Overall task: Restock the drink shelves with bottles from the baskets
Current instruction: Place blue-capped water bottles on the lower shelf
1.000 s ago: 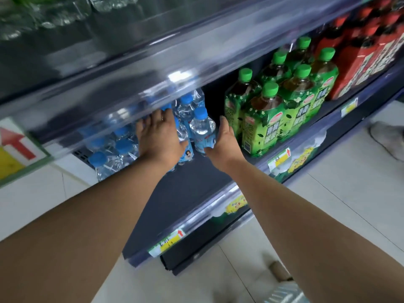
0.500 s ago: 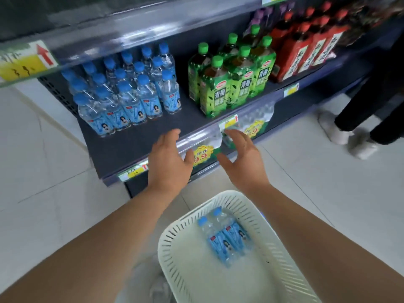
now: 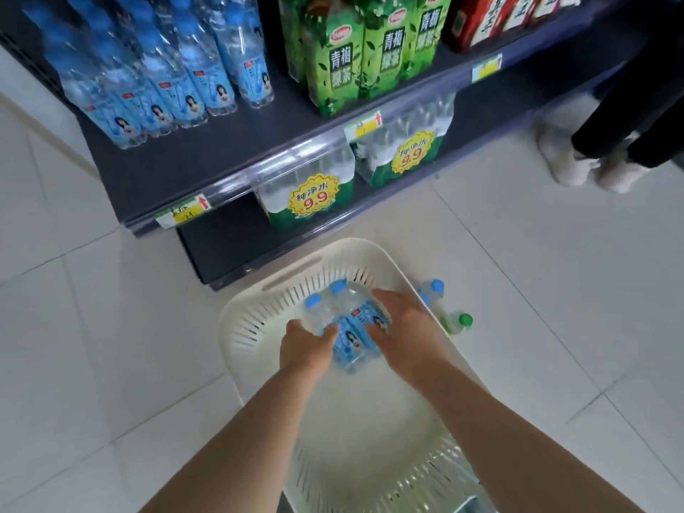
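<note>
White slotted plastic forms a basket standing on the pale tiled floor right in front of a dark drink shelf. Both of the person's bare arms reach down into the basket from the bottom of the view. Between the hands, towards the far end of the basket, lies a pair of water bottles, side by side, with blue labels and blue caps pointing at the shelf. The left hand grips the left side of the pair, thumb laid across the nearer bottle and the other fingers curled out of sight beneath. The right hand grips the right side, its fingers wrapped over the top of the other bottle. Whether the pair rests on the basket floor or is raised off it cannot be told. Just beyond the basket's right wall sit loose bottles, some blue-capped and one with a green cap. On the shelf above, rows of matching shelved water stand upright at the left with bare shelf in front of them, green tea bottles stand in the middle, and red-labelled bottles stand at the right. Yellow price tags line the shelf edge, and under it sit wrapped water packs with yellow stickers reading 9.9. At the far right another person stands in dark trousers and pale shoes.
</note>
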### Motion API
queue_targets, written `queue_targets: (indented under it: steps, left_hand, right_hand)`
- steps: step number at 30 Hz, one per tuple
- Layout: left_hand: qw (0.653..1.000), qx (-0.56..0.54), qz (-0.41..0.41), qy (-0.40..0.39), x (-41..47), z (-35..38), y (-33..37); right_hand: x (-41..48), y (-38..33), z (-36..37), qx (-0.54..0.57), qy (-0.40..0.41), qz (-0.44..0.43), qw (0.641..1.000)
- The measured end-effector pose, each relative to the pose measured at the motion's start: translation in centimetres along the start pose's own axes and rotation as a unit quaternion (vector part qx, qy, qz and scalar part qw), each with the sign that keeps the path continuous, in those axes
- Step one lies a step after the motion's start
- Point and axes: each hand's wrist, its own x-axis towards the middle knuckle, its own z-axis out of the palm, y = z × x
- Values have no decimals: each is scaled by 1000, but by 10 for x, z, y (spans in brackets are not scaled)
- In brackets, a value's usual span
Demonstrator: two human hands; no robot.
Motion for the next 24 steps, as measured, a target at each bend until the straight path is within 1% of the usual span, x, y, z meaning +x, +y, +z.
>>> queue_targets:
  steps: [2, 5, 10, 12, 15, 17, 19, 24]
  left_hand:
    - [999, -7, -40, -19, 14, 12, -8]
    - [997, -6, -74, -27, 36, 32, -16]
    - [994, 1, -111, -24, 67, 63, -23]
    - [993, -32, -112, -11, 79, 71, -27]
    - [985, -119, -128, -4, 93, 77, -33]
    - [978, -169, -120, -13, 93, 74, -31]
    - [981, -167, -98, -7, 84, 67, -30]
    - [999, -28, -11, 34, 63, 37, -30]
  right_hand:
    - [6, 9, 12, 3, 0, 17, 1000]
    - [11, 20, 29, 14, 8, 12, 1000]
    - [15, 35, 45, 42, 37, 9, 998]
    - [16, 39, 47, 46, 45, 15, 998]
    - [18, 41, 50, 50, 42, 23, 998]
    - [20, 41, 53, 47, 40, 21, 998]
    - [23, 39, 57, 38, 32, 23, 998]
    - [37, 29, 73, 22, 7, 9, 1000]
